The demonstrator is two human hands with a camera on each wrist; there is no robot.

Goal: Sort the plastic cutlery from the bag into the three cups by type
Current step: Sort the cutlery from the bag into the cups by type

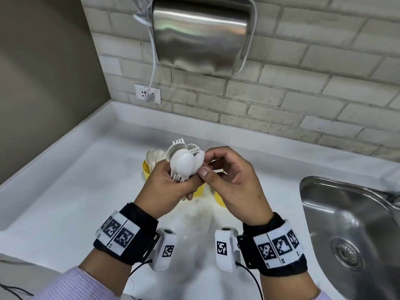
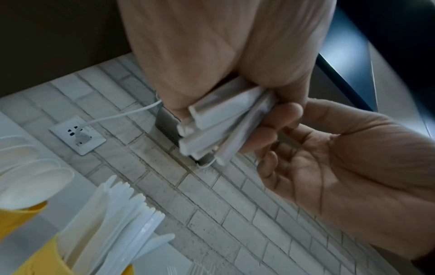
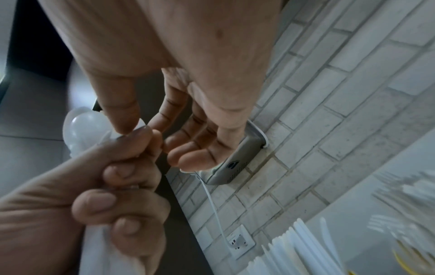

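Note:
My left hand (image 1: 173, 180) grips a bundle of white plastic spoons and forks (image 1: 184, 162) by the handles, held upright above the counter. The handle ends (image 2: 212, 126) stick out below the palm of the left hand (image 2: 212, 65). My right hand (image 1: 211, 164) reaches in from the right, its thumb and index finger pinching at the heads of the bundle. The thumb tip (image 3: 124, 122) meets a white edge beside a spoon bowl (image 3: 80, 126). Three yellow cups stand below: one with spoons (image 1: 147, 169), one with knives (image 2: 47, 256), one (image 1: 219, 200) mostly hidden by my hands. The bag is out of view.
A steel sink (image 1: 346, 213) is set into the white counter (image 1: 65, 191) at the right. On the brick wall behind hang a metal hand dryer (image 1: 201, 35) and a socket (image 1: 147, 94) with its cord. Forks (image 3: 400, 204) show blurred at the right.

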